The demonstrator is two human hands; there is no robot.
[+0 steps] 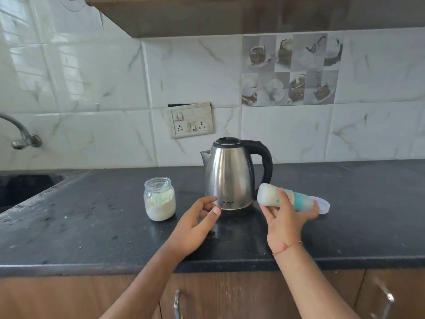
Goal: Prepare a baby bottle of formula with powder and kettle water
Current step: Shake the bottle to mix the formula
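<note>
A steel kettle [230,176] with a black lid and handle stands on the black counter [92,238], spout to the left. Left of it sits an open glass jar [159,199] of white powder with a pale scoop inside. My right hand [285,223] grips a baby bottle [269,195] tipped on its side, its base toward the kettle and its capped end to the right. The bottle is cloudy white with a teal band. My left hand [197,224] hovers just in front of the kettle's base with its fingers loosely bent, holding nothing.
A sink [25,187] is set into the counter at the far left, under a wall tap [21,134]. A switch and socket plate [192,120] sits on the tiled wall behind the kettle. Wooden cabinet doors with a metal handle [177,305] run below the counter edge.
</note>
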